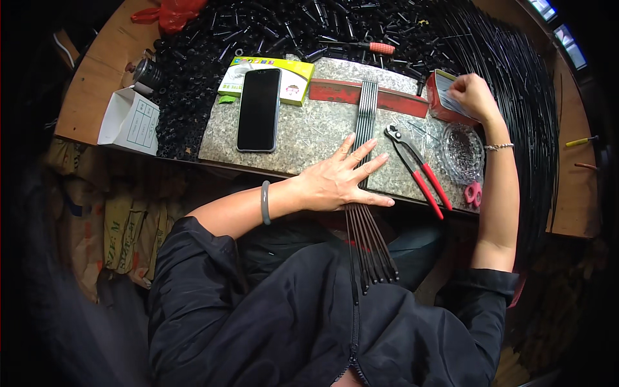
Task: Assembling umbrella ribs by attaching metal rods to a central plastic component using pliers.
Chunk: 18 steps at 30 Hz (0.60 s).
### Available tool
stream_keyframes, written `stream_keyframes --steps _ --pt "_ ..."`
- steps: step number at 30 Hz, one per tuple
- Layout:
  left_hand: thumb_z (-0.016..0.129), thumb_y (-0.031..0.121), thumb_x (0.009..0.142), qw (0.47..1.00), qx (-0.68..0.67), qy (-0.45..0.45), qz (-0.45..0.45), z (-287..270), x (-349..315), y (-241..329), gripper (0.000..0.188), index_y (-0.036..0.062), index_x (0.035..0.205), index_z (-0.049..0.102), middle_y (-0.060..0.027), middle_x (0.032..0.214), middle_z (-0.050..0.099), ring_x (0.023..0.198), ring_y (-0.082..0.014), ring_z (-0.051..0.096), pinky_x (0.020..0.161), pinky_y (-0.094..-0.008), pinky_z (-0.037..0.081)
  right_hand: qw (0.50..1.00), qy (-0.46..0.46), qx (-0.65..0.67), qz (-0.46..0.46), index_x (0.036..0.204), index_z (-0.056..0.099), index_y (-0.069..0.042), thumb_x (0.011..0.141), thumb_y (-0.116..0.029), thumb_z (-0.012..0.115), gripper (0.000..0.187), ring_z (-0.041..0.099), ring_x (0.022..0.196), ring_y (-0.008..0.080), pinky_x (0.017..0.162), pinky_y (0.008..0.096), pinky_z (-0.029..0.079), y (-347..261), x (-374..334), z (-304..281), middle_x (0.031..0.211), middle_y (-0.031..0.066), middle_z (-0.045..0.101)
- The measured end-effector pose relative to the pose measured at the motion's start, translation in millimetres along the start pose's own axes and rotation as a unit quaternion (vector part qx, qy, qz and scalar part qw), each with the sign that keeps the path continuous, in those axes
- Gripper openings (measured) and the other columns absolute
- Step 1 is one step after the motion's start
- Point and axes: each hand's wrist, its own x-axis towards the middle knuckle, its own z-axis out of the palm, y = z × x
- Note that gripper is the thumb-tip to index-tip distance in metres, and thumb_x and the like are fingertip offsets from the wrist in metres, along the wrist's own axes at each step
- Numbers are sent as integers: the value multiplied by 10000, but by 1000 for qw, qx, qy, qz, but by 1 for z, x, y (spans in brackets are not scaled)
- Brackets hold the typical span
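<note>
My left hand [335, 177] lies flat with fingers spread, pressing a row of thin black cables [364, 151] against the speckled stone slab [303, 161]. The cables run side by side over a red metal bar [335, 91], and their lower ends fan out over my lap. At the right, my right hand [474, 97] is at the small red box [443, 116], which holds thin silvery pins. Its fingers are bent together in a pinch; what they hold, if anything, is too small to see. Red-handled cutters [419, 168] rest on the slab between my hands.
A black phone [259, 109] leans on a yellow-green box [296, 80]. Pink scissors [472, 193] lie by a clear glass dish [461, 153] of small parts. Black fittings [245, 29] heap at the back, near an orange-handled screwdriver [380, 48]. Long black cables [516, 84] line the right.
</note>
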Motion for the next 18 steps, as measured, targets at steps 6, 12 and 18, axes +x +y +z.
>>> stream_keyframes --steps 6,12,18 --pt "630 259 724 1000 -8 4 -8 1 -1 0 718 498 1315 301 -200 1370 327 1283 -445 270 983 -645 253 999 21 -8 -46 782 669 10 706 -101 672 135 623 628 250 617 318 487 14 -9 12 682 153 637" --pt "629 259 722 1000 6 11 -6 -1 2 1 720 499 1316 300 -199 1369 331 1287 -440 269 984 -648 246 976 195 -69 -70 911 639 -43 828 -132 567 142 592 905 260 787 334 467 -1 -16 0 923 127 628" --pt "624 279 726 1000 11 0 -6 0 -1 2 717 493 1324 291 -206 1367 331 1277 -441 288 991 -638 245 986 59 114 -109 901 642 -18 835 -176 573 184 620 794 263 727 334 483 -69 2 50 859 167 637"
